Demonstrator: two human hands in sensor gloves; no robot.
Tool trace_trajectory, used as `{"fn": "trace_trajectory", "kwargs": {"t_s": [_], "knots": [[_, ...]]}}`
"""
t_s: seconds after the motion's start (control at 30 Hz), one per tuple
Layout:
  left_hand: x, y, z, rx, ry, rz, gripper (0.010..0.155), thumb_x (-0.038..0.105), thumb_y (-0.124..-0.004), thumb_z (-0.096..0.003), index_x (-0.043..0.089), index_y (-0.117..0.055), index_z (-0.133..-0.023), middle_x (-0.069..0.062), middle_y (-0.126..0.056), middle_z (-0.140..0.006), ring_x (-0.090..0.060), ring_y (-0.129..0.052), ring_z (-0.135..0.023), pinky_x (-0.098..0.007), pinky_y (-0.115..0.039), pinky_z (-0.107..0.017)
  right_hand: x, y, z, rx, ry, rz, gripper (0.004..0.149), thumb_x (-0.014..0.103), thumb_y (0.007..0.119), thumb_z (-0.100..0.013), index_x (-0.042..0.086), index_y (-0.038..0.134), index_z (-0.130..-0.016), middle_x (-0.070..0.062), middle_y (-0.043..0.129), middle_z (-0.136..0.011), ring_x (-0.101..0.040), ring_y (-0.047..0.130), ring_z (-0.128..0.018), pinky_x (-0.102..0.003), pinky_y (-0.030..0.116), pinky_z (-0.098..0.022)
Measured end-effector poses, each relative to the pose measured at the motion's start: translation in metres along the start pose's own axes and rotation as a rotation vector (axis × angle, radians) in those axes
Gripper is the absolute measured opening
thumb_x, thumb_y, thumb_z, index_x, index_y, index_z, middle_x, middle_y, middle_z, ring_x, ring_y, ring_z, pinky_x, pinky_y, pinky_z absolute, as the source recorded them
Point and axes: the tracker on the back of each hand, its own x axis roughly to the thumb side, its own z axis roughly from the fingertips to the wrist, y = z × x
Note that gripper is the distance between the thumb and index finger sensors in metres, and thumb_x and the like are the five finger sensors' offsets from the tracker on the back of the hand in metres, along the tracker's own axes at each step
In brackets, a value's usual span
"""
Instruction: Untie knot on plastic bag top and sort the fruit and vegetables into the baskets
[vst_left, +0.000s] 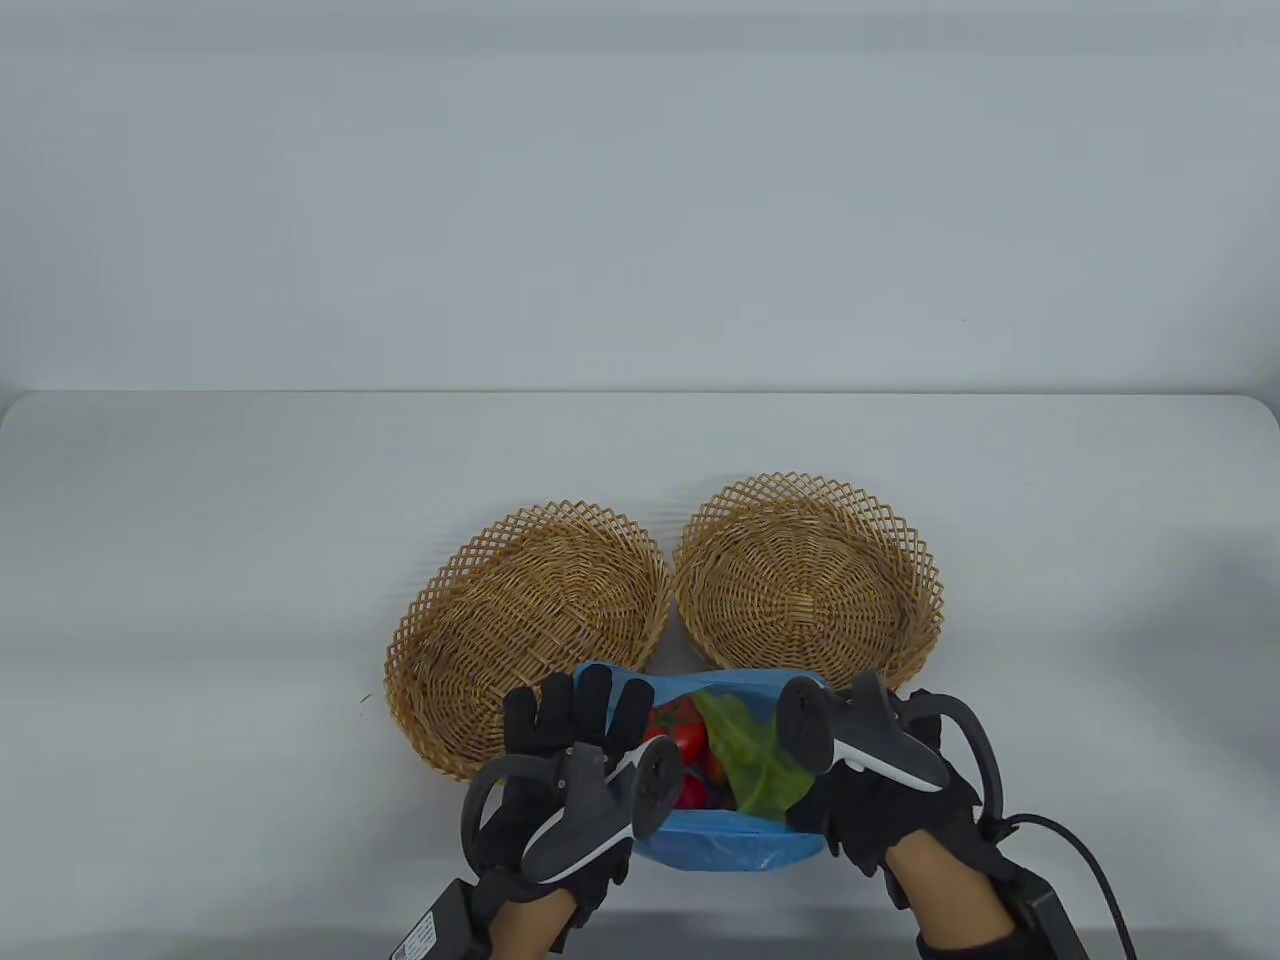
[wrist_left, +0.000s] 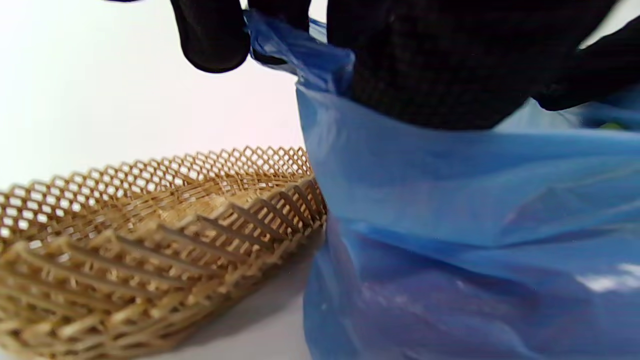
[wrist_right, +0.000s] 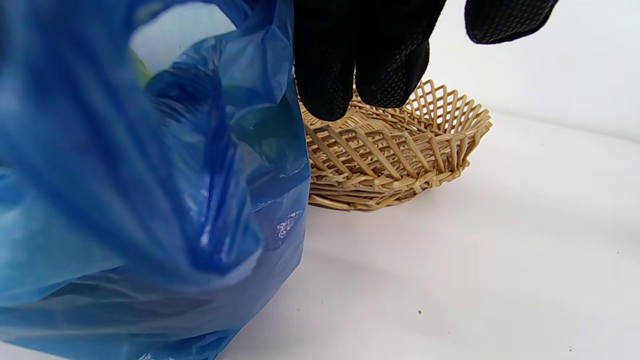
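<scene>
The blue plastic bag (vst_left: 720, 845) stands open at the table's front, between my hands. Inside show red tomatoes (vst_left: 680, 735) and a green leafy vegetable (vst_left: 750, 760). My left hand (vst_left: 575, 705) holds the bag's left rim; in the left wrist view the blue film (wrist_left: 450, 200) runs up between thumb and fingers (wrist_left: 450, 60). My right hand (vst_left: 870, 800) holds the right rim, its fingertips hidden under the tracker. In the right wrist view its fingers (wrist_right: 350, 60) hang at the bag's (wrist_right: 125, 200) edge. Both wicker baskets are empty: an oval one (vst_left: 530, 630) and a round one (vst_left: 808, 585).
The two baskets stand side by side just behind the bag, almost touching it. The oval basket (wrist_left: 150, 225) lies close to my left hand, the round one (wrist_right: 400, 150) close to my right. A black cable (vst_left: 1080, 850) trails from my right wrist.
</scene>
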Motion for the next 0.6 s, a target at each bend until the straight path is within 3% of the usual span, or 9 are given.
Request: {"fn": "trace_trajectory", "kwargs": {"t_s": [0.13, 0.23, 0.33, 0.4, 0.47, 0.6], "knots": [[-0.009, -0.005, -0.005, -0.055, 0.014, 0.091, 0.095, 0.039, -0.090, -0.0405, 0.019, -0.028, -0.110, -0.013, -0.043, -0.120, -0.044, -0.064, -0.107, -0.070, -0.043, -0.077, 0.002, 0.001, 0.000, 0.004, -0.012, 0.013, 0.111, 0.055, 0.096, -0.031, 0.018, 0.028, -0.110, -0.021, 0.058, -0.113, -0.049, 0.054, -0.103, -0.077, 0.036, -0.069], [-0.019, -0.005, -0.007, -0.030, 0.103, 0.150, 0.098, 0.055, -0.082, -0.0404, 0.018, -0.024, -0.110, -0.007, -0.072, -0.105, -0.038, -0.081, -0.094, -0.067, -0.045, -0.078, 0.003, 0.000, 0.002, -0.006, -0.006, 0.036, 0.110, 0.055, 0.096, -0.030, 0.019, 0.031, -0.110, -0.021, 0.058, -0.113, -0.049, 0.054, -0.103, -0.077, 0.035, -0.069], [-0.023, -0.007, -0.010, -0.022, 0.143, 0.190, 0.092, 0.060, -0.082, -0.0389, 0.022, -0.039, -0.111, -0.002, -0.085, -0.089, -0.033, -0.089, -0.081, -0.065, -0.046, -0.079, 0.004, -0.001, 0.002, -0.013, -0.004, 0.041, 0.106, 0.056, 0.096, -0.030, 0.020, 0.036, -0.110, -0.021, 0.058, -0.114, -0.050, 0.053, -0.103, -0.077, 0.035, -0.069], [-0.023, -0.006, -0.009, -0.011, 0.152, 0.169, 0.080, 0.060, -0.082, -0.0389, 0.030, -0.054, -0.107, -0.002, -0.080, -0.095, -0.033, -0.085, -0.086, -0.065, -0.044, -0.080, 0.004, 0.000, 0.002, -0.012, -0.004, 0.042, 0.105, 0.056, 0.096, -0.030, 0.020, 0.038, -0.110, -0.022, 0.058, -0.114, -0.050, 0.054, -0.103, -0.077, 0.035, -0.069], [-0.026, 0.000, -0.005, 0.045, 0.161, 0.208, 0.077, 0.059, -0.082, -0.0391, 0.036, -0.054, -0.107, 0.000, -0.070, -0.106, -0.034, -0.075, -0.099, -0.066, -0.040, -0.081, 0.004, 0.000, 0.002, -0.013, -0.007, 0.040, 0.105, 0.056, 0.096, -0.030, 0.021, 0.038, -0.110, -0.021, 0.058, -0.114, -0.050, 0.053, -0.103, -0.077, 0.035, -0.069], [-0.045, 0.014, 0.003, 0.132, 0.167, 0.494, 0.075, 0.060, -0.082, -0.0411, 0.041, -0.052, -0.107, 0.010, -0.063, -0.116, -0.036, -0.061, -0.113, -0.067, -0.035, -0.083, 0.004, 0.000, 0.002, -0.009, -0.006, 0.042, 0.105, 0.056, 0.096, -0.030, 0.020, 0.037, -0.110, -0.021, 0.058, -0.114, -0.050, 0.053, -0.103, -0.077, 0.036, -0.068]]}}
